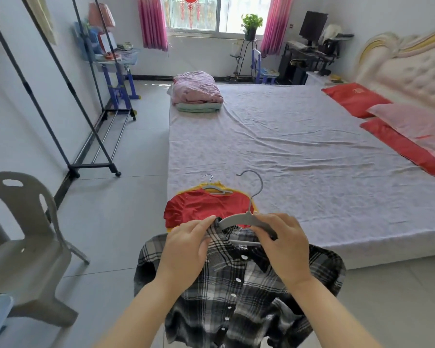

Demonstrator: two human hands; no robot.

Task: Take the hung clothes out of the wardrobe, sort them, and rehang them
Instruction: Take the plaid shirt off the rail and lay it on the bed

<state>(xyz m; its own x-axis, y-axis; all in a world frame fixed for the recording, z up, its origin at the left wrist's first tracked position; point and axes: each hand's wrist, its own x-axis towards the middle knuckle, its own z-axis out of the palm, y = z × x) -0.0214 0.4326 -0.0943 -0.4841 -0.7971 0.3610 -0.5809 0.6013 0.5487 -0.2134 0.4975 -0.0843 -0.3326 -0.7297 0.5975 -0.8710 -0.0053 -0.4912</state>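
A black-and-white plaid shirt (239,292) with white buttons hangs in front of me over the bed's near corner. A grey hanger (246,217) sits at its collar, hook pointing up. My left hand (186,247) pinches the collar on the left side. My right hand (284,244) grips the hanger's right arm. Beyond them a red shirt (204,204) lies flat on the bed on its own grey hanger (215,188), with a yellow garment (194,189) showing under it.
A bare black clothes rack (68,101) on wheels stands at the left wall. A grey plastic chair (23,237) is at near left. The bed (299,156) carries folded pink bedding (196,91) at the far corner and red and pink pillows (399,126) at right.
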